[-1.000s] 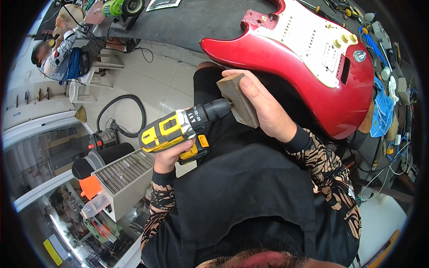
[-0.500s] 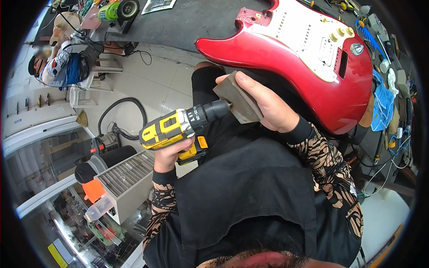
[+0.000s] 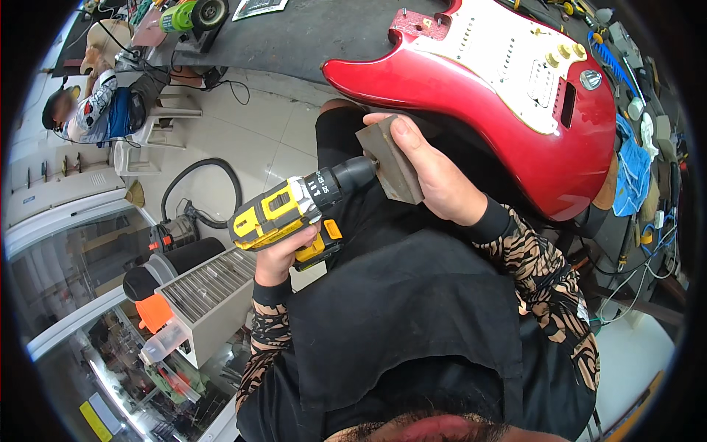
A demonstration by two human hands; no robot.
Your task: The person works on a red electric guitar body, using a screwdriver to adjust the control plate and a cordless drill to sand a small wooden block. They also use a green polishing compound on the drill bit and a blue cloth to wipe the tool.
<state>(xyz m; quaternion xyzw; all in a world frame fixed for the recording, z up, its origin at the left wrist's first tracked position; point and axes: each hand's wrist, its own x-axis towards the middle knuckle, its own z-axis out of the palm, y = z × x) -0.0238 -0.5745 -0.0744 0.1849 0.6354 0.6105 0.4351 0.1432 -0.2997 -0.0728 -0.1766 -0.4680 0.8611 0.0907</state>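
Observation:
My left hand grips the handle of a yellow and black cordless drill, whose chuck points right and up. In my right hand is a folded brown-grey sheet that looks like sandpaper, with the thumb lying over its upper part. The drill's tip meets the sheet's left face; whatever small bit sits in the chuck is mostly hidden there. Beyond my right hand a glossy red electric guitar body with a white pickguard lies at the edge of the bench, without its neck.
A dark workbench runs across the far side, with a green grinder on it. Tools, cables and a blue cloth crowd the right. Another person sits far left. A black hose and a slatted box stand lower left.
The sheet has tilted more upright and shifted slightly with my right hand. The drill's chuck has risen a little with it. The person at far left has moved their head.

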